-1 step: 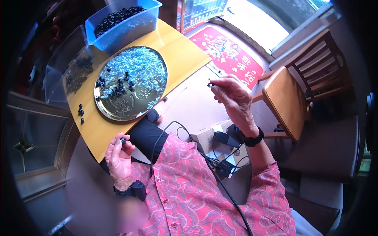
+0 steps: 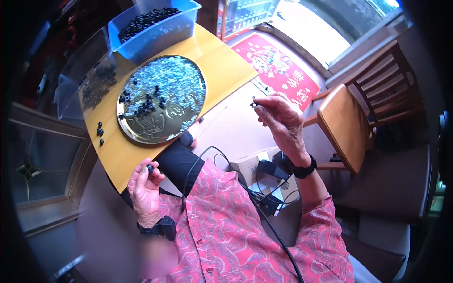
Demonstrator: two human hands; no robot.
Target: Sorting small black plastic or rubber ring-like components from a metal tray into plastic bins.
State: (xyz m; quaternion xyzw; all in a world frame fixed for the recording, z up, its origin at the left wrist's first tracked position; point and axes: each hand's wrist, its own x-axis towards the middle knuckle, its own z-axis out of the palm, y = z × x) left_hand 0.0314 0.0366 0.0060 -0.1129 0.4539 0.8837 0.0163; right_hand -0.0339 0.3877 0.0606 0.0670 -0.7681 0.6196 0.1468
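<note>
My left hand (image 2: 145, 193) is closed near the table's front corner, a small round black part (image 2: 150, 167) pinched at its fingertips. Out to the right, away from the table, my right hand (image 2: 284, 125) pinches a tiny black piece with a pale, clear-looking bit (image 2: 254, 103); its exact kind is too small to tell. A round gold metal tray (image 2: 146, 137) rests on the table. Many small shiny clear bits (image 2: 165, 75) cover its far side, and a cluster of black parts (image 2: 147, 106) lies on its left half. Several more black parts (image 2: 100, 133) sit on the wood left of the tray.
A blue plastic tub (image 2: 160, 45) of black parts stands at the back of the wooden table (image 2: 222, 61), beside a clear tub (image 2: 71, 101). Black cables (image 2: 257, 203) run over my shirt towards a cardboard box (image 2: 245, 166). A wooden chair (image 2: 342, 113) stands at right, near a red mat (image 2: 283, 66).
The whole view has shifted slightly, so the table and tray appear a little further right. Both hands keep their pinch on the small pieces.
</note>
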